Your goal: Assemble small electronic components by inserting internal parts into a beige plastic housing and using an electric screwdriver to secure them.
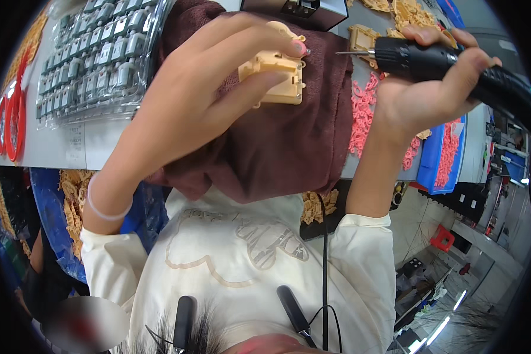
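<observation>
My left hand grips a pale yellow plastic housing, thumb across its face and fingers along its far side. A small pink plastic piece sits on the housing by my fingertips. Beneath them a dark brown cloth covers the work surface. My right hand is wrapped around a black electric screwdriver, palm up. Its thin metal bit points left toward the housing, a short gap away from it.
At the left stands a clear tray of small grey motors, near red wire loops. Loose pink pieces lie right of the cloth, beside a blue bin. Yellow parts pile up far right. A dark box stands behind.
</observation>
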Available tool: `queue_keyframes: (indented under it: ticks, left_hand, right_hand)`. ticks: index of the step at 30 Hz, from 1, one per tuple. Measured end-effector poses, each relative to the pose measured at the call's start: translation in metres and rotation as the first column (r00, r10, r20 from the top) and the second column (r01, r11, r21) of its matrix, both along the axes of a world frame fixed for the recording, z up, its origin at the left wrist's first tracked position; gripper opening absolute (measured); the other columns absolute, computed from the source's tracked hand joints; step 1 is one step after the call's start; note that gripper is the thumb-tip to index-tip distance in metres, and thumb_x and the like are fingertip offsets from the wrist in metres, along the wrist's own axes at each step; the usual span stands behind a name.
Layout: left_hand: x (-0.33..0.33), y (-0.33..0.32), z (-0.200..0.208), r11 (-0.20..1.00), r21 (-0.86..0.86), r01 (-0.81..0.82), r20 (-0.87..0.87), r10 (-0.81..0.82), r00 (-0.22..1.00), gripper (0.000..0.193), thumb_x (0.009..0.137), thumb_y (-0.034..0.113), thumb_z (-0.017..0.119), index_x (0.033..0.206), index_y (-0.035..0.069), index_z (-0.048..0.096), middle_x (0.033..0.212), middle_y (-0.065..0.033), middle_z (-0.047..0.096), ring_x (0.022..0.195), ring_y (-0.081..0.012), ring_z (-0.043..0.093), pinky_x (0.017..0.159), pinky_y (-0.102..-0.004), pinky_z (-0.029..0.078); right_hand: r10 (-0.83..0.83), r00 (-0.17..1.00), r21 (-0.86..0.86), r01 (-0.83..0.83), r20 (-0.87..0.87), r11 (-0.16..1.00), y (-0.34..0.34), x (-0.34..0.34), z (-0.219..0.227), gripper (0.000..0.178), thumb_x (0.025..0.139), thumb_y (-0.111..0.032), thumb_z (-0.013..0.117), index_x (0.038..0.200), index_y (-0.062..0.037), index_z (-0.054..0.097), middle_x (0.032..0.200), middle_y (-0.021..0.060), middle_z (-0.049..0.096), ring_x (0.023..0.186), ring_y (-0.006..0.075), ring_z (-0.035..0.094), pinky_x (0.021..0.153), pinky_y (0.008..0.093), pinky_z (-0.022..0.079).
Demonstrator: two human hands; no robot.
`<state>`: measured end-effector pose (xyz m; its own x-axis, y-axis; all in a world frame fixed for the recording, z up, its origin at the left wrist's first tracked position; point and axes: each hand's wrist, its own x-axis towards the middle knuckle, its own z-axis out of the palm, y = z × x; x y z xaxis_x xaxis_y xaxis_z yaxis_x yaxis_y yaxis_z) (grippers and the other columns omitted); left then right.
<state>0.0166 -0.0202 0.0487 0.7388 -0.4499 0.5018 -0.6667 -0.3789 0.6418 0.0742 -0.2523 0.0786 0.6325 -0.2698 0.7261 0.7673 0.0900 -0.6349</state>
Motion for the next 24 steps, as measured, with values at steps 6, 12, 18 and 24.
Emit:
queue_keyframes:
  ticks: [6,12,18,24]
  left_hand:
    - [0.029,-0.030,-0.008,0.986,0.129,-0.110,-0.169,0.131,0.977,0.024,0.089,0.014,0.065,0.110,0.004,0.060,0.116,-0.0108,0.060,0.106,-0.0270,0.057,0.092,-0.0357,0.045]
    - [0.032,-0.026,-0.030,0.998,-0.041,-0.049,-0.111,0.044,0.993,0.022,0.086,0.009,0.067,0.106,0.003,0.062,0.110,-0.0083,0.064,0.106,-0.0240,0.058,0.095,-0.0350,0.043]
    - [0.031,-0.029,-0.028,0.995,-0.058,-0.085,-0.130,0.076,0.989,0.019,0.084,0.007,0.068,0.102,0.003,0.064,0.109,-0.0085,0.066,0.105,-0.0239,0.059,0.094,-0.0345,0.043]
    - [0.031,-0.031,-0.030,0.995,-0.068,-0.069,-0.136,0.059,0.989,0.019,0.083,0.008,0.069,0.102,0.004,0.065,0.109,-0.0094,0.067,0.108,-0.0243,0.059,0.095,-0.0358,0.043]
  right_hand:
    - [-0.216,0.971,0.083,0.225,-0.105,0.971,0.068,-0.003,0.015,0.038,0.086,-0.011,0.065,0.118,-0.0016,0.047,0.074,0.0067,0.054,0.054,0.0128,0.054,0.048,0.0260,0.049]
    - [0.158,0.982,0.088,-0.149,-0.107,0.985,0.025,0.011,-0.011,0.023,0.092,-0.023,0.057,0.106,-0.0083,0.047,0.080,0.0072,0.057,0.056,0.0196,0.055,0.051,0.0351,0.049]
    - [0.147,0.976,-0.108,-0.165,-0.160,0.980,0.026,0.010,-0.022,0.019,0.091,-0.022,0.056,0.103,-0.0145,0.044,0.086,0.0037,0.056,0.059,0.0199,0.056,0.054,0.0375,0.050]
    - [0.281,0.936,0.169,-0.248,-0.213,0.954,0.021,0.002,0.007,0.014,0.088,-0.025,0.054,0.092,-0.0144,0.048,0.086,0.0032,0.056,0.058,0.0206,0.057,0.055,0.0386,0.050]
